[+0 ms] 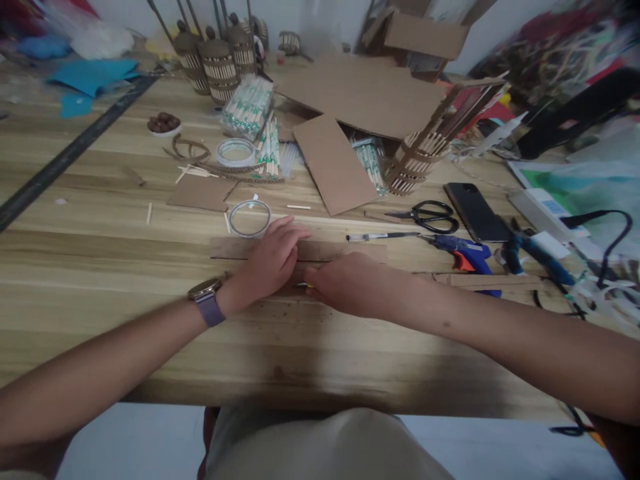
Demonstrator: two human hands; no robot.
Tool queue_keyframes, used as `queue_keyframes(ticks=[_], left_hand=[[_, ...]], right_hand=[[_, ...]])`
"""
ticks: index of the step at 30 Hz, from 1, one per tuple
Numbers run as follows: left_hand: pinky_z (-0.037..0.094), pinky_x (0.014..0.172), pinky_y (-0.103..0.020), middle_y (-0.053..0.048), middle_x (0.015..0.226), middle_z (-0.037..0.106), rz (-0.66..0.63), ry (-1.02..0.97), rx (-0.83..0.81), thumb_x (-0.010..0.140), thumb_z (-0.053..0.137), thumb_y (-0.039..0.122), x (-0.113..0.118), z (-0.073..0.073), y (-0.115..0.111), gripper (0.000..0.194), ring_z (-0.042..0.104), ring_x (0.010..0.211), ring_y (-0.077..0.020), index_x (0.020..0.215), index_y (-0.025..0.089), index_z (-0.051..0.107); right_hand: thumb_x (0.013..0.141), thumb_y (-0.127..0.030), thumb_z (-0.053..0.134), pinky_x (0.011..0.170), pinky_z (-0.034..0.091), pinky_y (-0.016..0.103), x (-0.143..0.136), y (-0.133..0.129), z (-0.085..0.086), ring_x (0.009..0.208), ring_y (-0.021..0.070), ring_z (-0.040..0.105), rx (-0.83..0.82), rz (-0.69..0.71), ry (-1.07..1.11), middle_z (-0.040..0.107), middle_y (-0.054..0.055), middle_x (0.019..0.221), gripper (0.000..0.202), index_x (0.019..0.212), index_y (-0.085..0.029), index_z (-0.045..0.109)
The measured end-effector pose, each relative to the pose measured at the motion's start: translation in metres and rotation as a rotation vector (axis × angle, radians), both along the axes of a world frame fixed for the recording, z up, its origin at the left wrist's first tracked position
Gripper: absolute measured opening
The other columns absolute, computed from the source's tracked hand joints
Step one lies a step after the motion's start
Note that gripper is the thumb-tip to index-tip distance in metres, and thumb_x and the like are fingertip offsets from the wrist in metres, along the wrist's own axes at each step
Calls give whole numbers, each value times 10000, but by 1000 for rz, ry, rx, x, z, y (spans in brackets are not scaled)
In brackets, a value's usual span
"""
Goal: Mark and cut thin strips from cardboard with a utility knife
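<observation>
My left hand, a watch on its wrist, lies with fingers stretched across a long flat ruler-like strip and presses it to the table. Just below that strip, a brown piece of cardboard shows partly between my hands. My right hand is closed around a utility knife; only a thin blade tip and a bit of yellow stick out, and the rest is hidden in the fist. The blade tip is at the cardboard, close to my left hand. Small dark crumbs lie on the wood below.
A tape roll lies beyond my left hand. To the right are a pen, black scissors, a blue glue gun, a phone and pliers. Cardboard sheets and stick-covered models stand behind.
</observation>
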State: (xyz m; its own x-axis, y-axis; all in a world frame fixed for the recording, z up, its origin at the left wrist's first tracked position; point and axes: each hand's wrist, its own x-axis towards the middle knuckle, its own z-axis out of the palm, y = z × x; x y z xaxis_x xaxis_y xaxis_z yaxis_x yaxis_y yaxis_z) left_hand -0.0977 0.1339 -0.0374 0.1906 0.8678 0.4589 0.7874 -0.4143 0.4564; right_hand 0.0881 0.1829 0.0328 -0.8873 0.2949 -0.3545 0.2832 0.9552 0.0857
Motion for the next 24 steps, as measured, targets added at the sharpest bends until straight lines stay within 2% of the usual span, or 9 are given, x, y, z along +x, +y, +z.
queue_keyframes(ticks=[6, 10, 15, 20, 24], left_hand=[[388, 1171, -558, -113, 1297, 654, -8, 24, -31, 941, 362, 82, -1, 2, 0, 397, 441, 1404, -288, 1255, 149, 596], [383, 1176, -563, -115, 1296, 654, 3, 42, -35, 946, 348, 80, 1, 3, -1, 405, 437, 1405, -291, 1256, 146, 600], [387, 1171, -568, -117, 1302, 648, 8, 60, -48, 913, 361, 62, 1, 2, 1, 430, 436, 1399, -291, 1265, 140, 595], [376, 1179, -561, -130, 1305, 643, -5, 87, -42, 925, 347, 77, -3, 3, 2, 421, 455, 1378, -286, 1261, 127, 596], [317, 1191, -610, -176, 1401, 575, 42, 227, -14, 970, 381, 120, -6, 3, -3, 391, 378, 1443, -339, 1307, 110, 580]], right_hand=[[1013, -244, 460, 506, 337, 265, 3, 1, -2, 694, 244, 731, -23, 20, 35, 740, 86, 716, 257, 1065, -179, 703], [996, -171, 454, 504, 367, 268, 1, 0, 5, 689, 247, 737, -34, 42, 37, 739, 88, 703, 268, 1088, -182, 705], [946, -49, 446, 545, 477, 295, -8, -7, 20, 757, 279, 762, -38, 39, -87, 760, 97, 770, 342, 1143, -156, 705], [927, 3, 429, 654, 559, 343, -22, -13, 45, 874, 306, 767, -60, 39, -210, 776, 145, 899, 375, 1155, -115, 703], [920, 25, 440, 713, 572, 356, -31, -18, 58, 889, 305, 766, -40, 38, -315, 776, 154, 892, 375, 1143, -102, 713]])
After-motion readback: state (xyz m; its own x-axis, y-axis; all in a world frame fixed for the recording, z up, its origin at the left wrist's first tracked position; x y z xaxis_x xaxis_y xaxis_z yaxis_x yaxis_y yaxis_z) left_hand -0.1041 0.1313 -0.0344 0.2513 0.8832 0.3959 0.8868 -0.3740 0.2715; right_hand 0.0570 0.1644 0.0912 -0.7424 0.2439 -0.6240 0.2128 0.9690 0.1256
